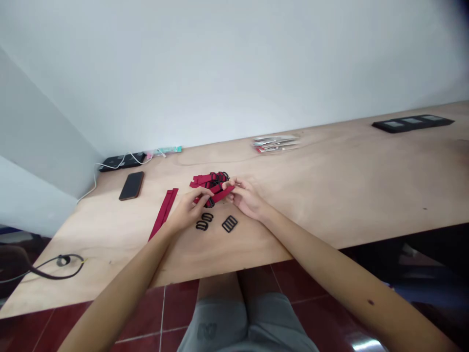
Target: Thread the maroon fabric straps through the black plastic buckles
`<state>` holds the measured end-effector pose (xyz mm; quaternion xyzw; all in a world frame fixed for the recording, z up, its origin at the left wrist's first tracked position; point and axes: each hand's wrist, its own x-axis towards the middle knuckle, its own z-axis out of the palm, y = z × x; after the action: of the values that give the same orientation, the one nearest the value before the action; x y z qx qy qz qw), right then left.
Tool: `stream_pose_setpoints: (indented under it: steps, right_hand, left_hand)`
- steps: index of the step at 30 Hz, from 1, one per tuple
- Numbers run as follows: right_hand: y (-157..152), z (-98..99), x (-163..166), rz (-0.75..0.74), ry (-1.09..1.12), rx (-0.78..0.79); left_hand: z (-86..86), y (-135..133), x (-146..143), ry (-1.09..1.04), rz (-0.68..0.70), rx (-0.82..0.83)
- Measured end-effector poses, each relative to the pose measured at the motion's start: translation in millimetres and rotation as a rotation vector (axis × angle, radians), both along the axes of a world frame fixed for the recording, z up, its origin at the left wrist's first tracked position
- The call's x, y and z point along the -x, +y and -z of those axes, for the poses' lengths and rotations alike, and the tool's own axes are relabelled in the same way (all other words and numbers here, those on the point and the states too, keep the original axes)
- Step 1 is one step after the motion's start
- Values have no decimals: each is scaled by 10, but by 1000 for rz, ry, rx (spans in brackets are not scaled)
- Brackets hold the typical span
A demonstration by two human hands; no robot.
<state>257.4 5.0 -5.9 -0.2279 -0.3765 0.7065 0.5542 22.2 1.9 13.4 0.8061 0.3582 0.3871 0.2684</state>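
Observation:
A red webbing strap (223, 194) is stretched between my two hands over the middle of the table. My left hand (188, 209) is closed on its left part, where a black buckle (210, 202) shows by the fingertips. The strap's right end is pinched in my right hand (248, 198). Just behind lies a pile of red straps (203, 179) fitted with black buckles. Nearer to me are two black hook-shaped pieces (202, 225) and some black slide adjusters (229, 224), which lie together. Plain red straps (164, 212) lie beside my left forearm, which partly covers them.
A phone (132, 186) and a black device with a white cable (122, 161) are at the left. Plastic packets (275, 143) lie near the wall. A black panel (413, 123) is far right. A black cable (54, 277) loops at the front left.

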Motion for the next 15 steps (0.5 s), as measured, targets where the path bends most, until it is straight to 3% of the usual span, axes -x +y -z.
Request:
stream_pose_setpoints:
  steps: [7, 11, 15]
  right_hand:
    - [-63, -38, 25, -97, -107, -76]
    - [-49, -27, 40, -38, -136, -61]
    - [-18, 8, 43, 19, -128, -42]
  left_hand:
    - [-27, -61, -63, -11, 8, 21]
    - [-37, -50, -54, 2, 46, 109]
    - [-17, -12, -37, 39, 59, 60]
